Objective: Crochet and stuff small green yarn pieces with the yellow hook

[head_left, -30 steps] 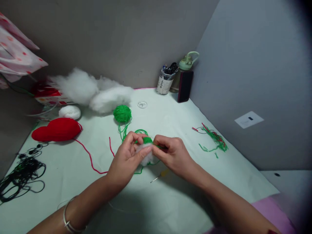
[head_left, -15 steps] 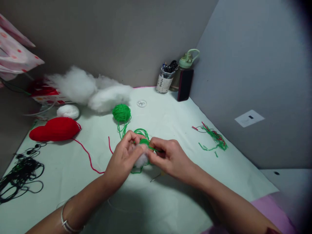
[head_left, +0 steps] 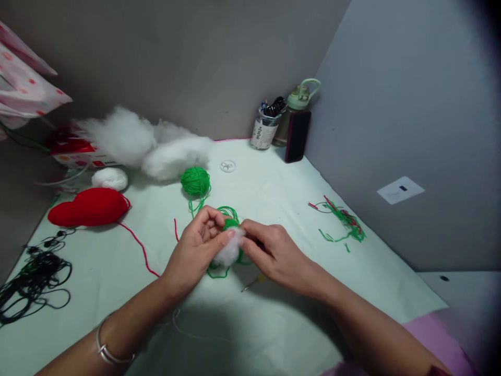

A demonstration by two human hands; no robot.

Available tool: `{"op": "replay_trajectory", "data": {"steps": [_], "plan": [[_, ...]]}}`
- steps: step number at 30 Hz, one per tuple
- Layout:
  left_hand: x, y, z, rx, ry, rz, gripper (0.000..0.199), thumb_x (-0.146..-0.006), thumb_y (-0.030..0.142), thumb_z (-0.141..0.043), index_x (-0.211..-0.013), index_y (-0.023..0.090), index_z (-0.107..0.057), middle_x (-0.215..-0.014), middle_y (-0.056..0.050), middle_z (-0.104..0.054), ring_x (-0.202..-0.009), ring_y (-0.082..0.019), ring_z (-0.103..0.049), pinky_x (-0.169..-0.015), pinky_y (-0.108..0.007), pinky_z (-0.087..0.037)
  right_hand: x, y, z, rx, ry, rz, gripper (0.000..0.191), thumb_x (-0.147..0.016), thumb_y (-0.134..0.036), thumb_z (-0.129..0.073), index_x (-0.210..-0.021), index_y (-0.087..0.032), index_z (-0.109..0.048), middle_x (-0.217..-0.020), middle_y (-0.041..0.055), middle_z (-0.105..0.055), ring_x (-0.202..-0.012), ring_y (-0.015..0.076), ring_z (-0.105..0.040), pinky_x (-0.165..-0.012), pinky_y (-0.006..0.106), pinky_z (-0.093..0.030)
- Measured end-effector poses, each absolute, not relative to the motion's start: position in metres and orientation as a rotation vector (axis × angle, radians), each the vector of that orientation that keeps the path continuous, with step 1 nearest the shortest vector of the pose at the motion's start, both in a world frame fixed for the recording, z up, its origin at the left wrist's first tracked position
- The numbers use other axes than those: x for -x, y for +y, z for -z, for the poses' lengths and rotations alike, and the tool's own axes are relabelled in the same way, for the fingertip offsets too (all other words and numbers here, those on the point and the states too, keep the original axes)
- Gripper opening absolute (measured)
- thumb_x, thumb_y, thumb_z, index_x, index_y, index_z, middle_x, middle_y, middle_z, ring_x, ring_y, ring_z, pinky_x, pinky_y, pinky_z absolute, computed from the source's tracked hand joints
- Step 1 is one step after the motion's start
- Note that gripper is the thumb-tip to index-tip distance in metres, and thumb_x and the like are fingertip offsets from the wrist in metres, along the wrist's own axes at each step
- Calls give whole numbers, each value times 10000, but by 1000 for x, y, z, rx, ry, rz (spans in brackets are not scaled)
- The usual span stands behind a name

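Observation:
My left hand (head_left: pixel 201 240) is closed around a small green yarn piece (head_left: pixel 230 223), with the thumb pressed on white stuffing (head_left: pixel 228 253) at its near side. My right hand (head_left: pixel 270 248) pinches at the right edge of the stuffing and the green piece; its fingertips are partly hidden. Loops of green yarn (head_left: pixel 230 211) lie behind and beneath both hands, leading toward a green yarn ball (head_left: pixel 195 180). Just below the right hand, a crochet hook (head_left: pixel 250 284) with a yellow handle lies on the table.
A red yarn skein (head_left: pixel 92 207), a white yarn ball (head_left: pixel 110 179) and a heap of stuffing (head_left: pixel 156 146) sit at the left. Dark cord (head_left: pixel 35 279) lies at the near left. Yarn scraps (head_left: pixel 346 219) are at the right; a pen jar (head_left: pixel 265 129) and a phone (head_left: pixel 298 137) stand behind.
The white stuffing has shifted up over the green piece, between both thumbs. My left wrist has moved slightly left. The green strand seen at the right fingers is now hidden.

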State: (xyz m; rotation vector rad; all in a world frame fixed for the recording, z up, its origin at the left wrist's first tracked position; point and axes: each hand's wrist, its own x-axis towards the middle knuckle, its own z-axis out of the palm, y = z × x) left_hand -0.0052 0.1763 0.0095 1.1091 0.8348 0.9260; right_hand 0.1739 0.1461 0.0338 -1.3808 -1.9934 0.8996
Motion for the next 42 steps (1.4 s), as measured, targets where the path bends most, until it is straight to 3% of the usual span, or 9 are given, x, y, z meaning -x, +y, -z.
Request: {"op": "replay_trajectory", "data": {"steps": [5,16,25,28,33,35,37,39,42], "plan": [[0,173,-6,-1265,952,-1080,251,-796,161,-692,-790,215,-447,-867,11,-621,-766,-115,-552,-702,-249,-457,-166,140,-28,1291,-2106,-753,199,-967,-207,-455,-776,-204,-509,-654,-39,-489,-588,103,-386,-609,266,-289],[1,165,-11,-1182,871,-988,219,-932,328,-668,-892,219,-482,-953,-7,-600,-739,-110,-534,-642,-256,-441,-172,146,-28,1460,-1804,-807,323,-907,-230,-581,-642,-213,-398,-558,-86,-330,-535,80,-259,-550,259,-223],[1,170,-3,-1256,942,-1150,243,-825,153,-710,-814,210,-474,-862,11,-629,-801,-111,-580,-756,-242,-478,-168,135,-32,1208,-2068,-763,178,-1012,-175,-485,-863,-200,-579,-680,-45,-515,-588,102,-419,-595,254,-321],[0,170,-2,-1203,932,-1172,222,-839,185,-707,-846,211,-486,-858,14,-639,-772,-106,-601,-736,-237,-490,-165,135,-30,1180,-2023,-777,183,-1020,-174,-519,-880,-194,-635,-701,-32,-565,-605,107,-469,-604,254,-365],[2,171,1,-1042,831,-1058,277,-897,312,-716,-1081,232,-525,-918,26,-652,-592,-97,-625,-599,-260,-511,-177,145,-34,1169,-1874,-562,112,-956,-209,-686,-852,-209,-728,-1052,78,-698,-1005,202,-640,-890,361,-492],[3,171,2,-1052,845,-1010,283,-908,351,-721,-1099,228,-553,-852,32,-634,-579,-100,-614,-574,-250,-487,-182,147,-35,1048,-1791,-695,136,-934,-209,-707,-798,-212,-693,-1122,82,-706,-1078,221,-652,-943,395,-510],[4,171,4,-1073,881,-960,284,-910,387,-726,-1092,227,-577,-797,30,-625,-592,-107,-598,-555,-237,-451,-184,146,-35,867,-1650,-1041,202,-954,-260,-681,-774,-213,-602,-1042,57,-713,-890,177,-698,-784,340,-561],[5,171,5,-1067,912,-940,279,-909,398,-730,-1089,239,-588,-783,31,-627,-608,-107,-576,-553,-228,-428,-184,145,-34,801,-1487,-1287,214,-969,-310,-657,-819,-225,-530,-988,27,-699,-615,101,-622,-560,264,-507],[5,172,8,-1048,924,-1004,211,-910,347,-733,-1058,248,-619,-864,28,-638,-698,-99,-567,-616,-211,-444,-182,146,-30,1094,-1503,-1121,126,-942,-237,-661,-1015,-236,-559,-1073,27,-682,-561,65,-519,-520,243,-432]]}}
